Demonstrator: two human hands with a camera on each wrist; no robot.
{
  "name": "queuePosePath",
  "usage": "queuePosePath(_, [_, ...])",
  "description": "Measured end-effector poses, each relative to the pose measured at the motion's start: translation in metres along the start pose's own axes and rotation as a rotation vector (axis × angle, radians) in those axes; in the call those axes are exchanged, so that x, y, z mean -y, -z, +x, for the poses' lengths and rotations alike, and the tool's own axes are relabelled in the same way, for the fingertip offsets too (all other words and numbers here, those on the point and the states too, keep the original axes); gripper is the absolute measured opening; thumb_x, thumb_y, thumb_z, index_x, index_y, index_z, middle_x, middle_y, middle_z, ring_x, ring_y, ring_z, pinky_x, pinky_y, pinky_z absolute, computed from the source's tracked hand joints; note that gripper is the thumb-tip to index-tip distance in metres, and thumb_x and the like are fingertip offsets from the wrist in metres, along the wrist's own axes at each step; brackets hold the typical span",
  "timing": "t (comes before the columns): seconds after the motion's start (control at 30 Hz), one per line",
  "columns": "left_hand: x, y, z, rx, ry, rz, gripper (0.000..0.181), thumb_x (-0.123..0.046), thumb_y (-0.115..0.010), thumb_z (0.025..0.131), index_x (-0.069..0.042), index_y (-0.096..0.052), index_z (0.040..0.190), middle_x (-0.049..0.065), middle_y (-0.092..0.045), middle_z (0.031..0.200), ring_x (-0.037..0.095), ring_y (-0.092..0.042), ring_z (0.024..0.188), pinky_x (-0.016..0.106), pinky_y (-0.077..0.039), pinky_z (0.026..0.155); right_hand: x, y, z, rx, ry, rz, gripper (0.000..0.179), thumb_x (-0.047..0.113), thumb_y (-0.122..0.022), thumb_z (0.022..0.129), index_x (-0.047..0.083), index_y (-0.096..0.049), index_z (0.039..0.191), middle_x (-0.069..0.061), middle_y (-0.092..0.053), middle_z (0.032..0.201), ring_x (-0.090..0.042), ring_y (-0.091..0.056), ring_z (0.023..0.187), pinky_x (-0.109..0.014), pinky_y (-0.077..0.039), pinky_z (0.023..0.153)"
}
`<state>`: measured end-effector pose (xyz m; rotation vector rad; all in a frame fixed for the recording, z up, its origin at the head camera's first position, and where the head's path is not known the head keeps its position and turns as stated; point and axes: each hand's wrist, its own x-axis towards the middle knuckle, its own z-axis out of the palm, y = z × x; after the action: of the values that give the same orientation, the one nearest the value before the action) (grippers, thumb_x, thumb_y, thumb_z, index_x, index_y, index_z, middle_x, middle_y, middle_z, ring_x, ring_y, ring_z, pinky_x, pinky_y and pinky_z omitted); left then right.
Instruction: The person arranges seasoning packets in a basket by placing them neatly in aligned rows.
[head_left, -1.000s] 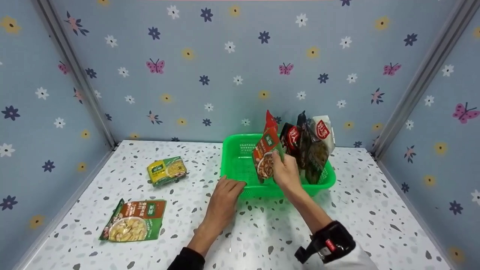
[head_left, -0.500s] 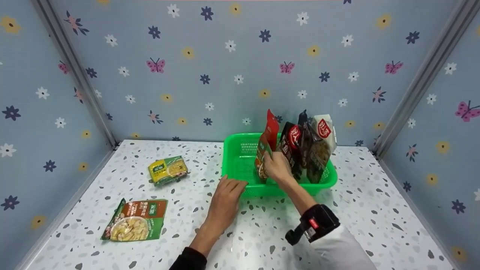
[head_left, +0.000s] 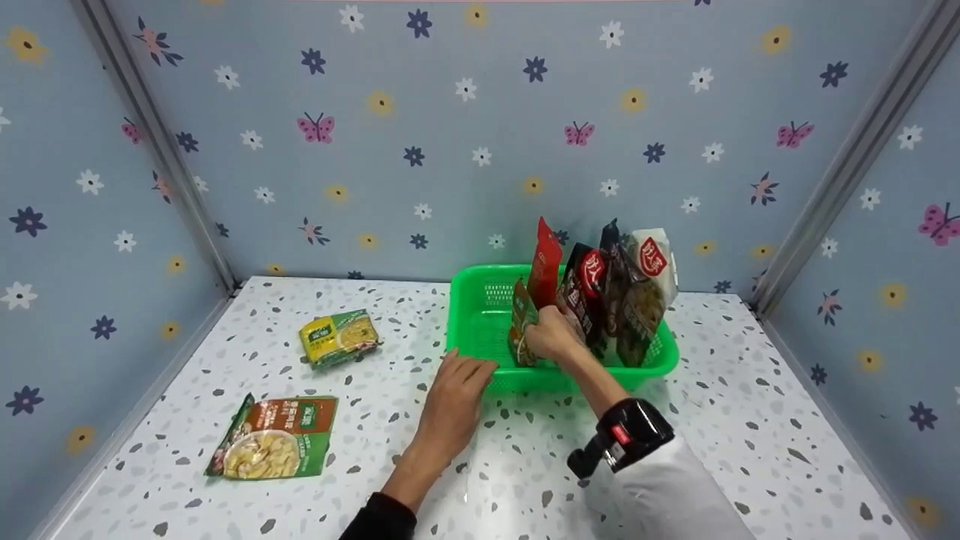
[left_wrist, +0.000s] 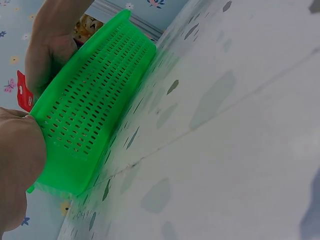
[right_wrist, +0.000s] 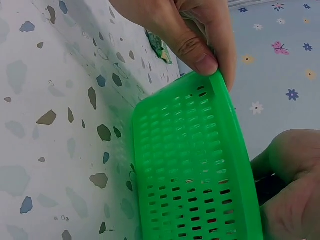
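Observation:
A green plastic basket point(head_left: 469, 375) stands on the speckled table. My left hand point(head_left: 450, 401) grips its front rim near the left corner; the right wrist view shows the thumb point(right_wrist: 205, 62) pressed on the outer wall. My right hand point(head_left: 555, 334) reaches over the front rim into the basket, fingers bent and partly hidden. It is right beside an orange-and-green food pouch point(head_left: 521, 322) standing upright; I cannot tell whether the fingers hold it. Behind stands a red pouch point(head_left: 545, 262). Further right lean a black pouch with a red label point(head_left: 585, 285) and a white-topped brown pouch point(head_left: 651, 289).
Left of the basket lie a yellow-and-green food packet point(head_left: 340, 339) and, nearer, a brown-and-green pouch point(head_left: 277, 439) with a bowl picture. A blue flowered wall point(head_left: 450, 135) rises behind the table, with side walls left and right.
My right hand has lowered the orange-and-green pouch deeper into the basket and turned it edge-on, left of the red pouch. The left hand keeps its place on the rim.

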<state>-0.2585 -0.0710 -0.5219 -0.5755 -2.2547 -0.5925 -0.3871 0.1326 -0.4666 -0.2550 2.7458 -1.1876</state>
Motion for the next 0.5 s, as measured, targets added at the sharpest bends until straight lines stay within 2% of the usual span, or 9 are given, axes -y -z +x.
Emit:
queuePosePath(0.13, [0.0, 0.0, -0.001, 0.008, 0.004, 0.001, 0.022, -0.006, -0.079, 0.103, -0.01, -0.083, 0.125, 0.006, -0.083, 0.114, 0.023, -0.075, 0.115, 0.056, -0.052, 0.128, 0.023, 0.008, -0.022, 0.068, -0.036, 0.024, 0.026, 0.006, -0.045, 0.11, 0.016, -0.045, 0.085, 0.003, -0.028, 0.065, -0.016, -0.018, 0.058, -0.039, -0.025, 0.059])
queuePosePath(0.2, [0.0, 0.0, -0.001, 0.006, 0.004, 0.004, 0.022, -0.007, -0.079, 0.103, -0.01, -0.083, 0.125, 0.005, -0.083, 0.114, 0.023, -0.075, 0.116, 0.055, -0.052, 0.128, 0.018, 0.005, -0.017, 0.097, -0.045, 0.036, 0.02, 0.005, -0.044, 0.109, 0.014, -0.048, 0.091, 0.002, -0.029, 0.068, -0.015, -0.019, 0.06, -0.039, -0.027, 0.061])
queuePosePath(0.27, [0.0, 0.0, -0.001, 0.0, 0.003, 0.01, 0.022, -0.007, -0.079, 0.103, -0.011, -0.083, 0.125, 0.005, -0.082, 0.114, 0.023, -0.075, 0.116, 0.055, -0.052, 0.128, 0.008, 0.001, -0.009, 0.118, -0.039, 0.042, 0.011, 0.004, -0.044, 0.107, 0.008, -0.053, 0.104, 0.0, -0.033, 0.073, -0.016, -0.022, 0.062, -0.04, -0.028, 0.063])
queuePosePath(0.4, [0.0, 0.0, 0.0, -0.006, 0.0, 0.012, 0.022, -0.007, -0.08, 0.102, -0.009, -0.083, 0.124, 0.005, -0.082, 0.113, 0.023, -0.075, 0.115, 0.055, -0.053, 0.127, -0.002, -0.003, 0.003, 0.086, -0.043, 0.05, 0.025, 0.004, -0.047, 0.104, 0.001, -0.058, 0.126, -0.002, -0.04, 0.079, -0.016, -0.027, 0.061, -0.039, -0.031, 0.061])
queuePosePath(0.5, [0.0, 0.0, 0.0, -0.005, -0.002, 0.011, 0.022, -0.007, -0.08, 0.102, -0.009, -0.083, 0.124, 0.005, -0.083, 0.113, 0.022, -0.075, 0.114, 0.055, -0.054, 0.127, 0.007, 0.0, 0.001, 0.033, -0.047, 0.029, 0.014, 0.002, -0.049, 0.104, 0.003, -0.061, 0.111, -0.002, -0.038, 0.072, -0.017, -0.024, 0.057, -0.039, -0.028, 0.057])
